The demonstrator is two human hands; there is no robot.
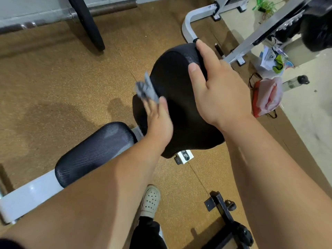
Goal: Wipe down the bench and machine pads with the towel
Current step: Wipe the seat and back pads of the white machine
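Fingers of my left hand lie flat, pressing the crumpled grey towel onto the black cushioned pad at nine o'clock. My right hand clasps its twelve-o'clock rim to steady it.

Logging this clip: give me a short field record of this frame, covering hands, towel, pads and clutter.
left hand: presses grey towel against the left side of the black pad, fingers fairly straight
right hand: grips the same pad's far edge, thumb on top
second pad: lower left on white frame, untouched
floor clutter: plastic bags and water bottle at right
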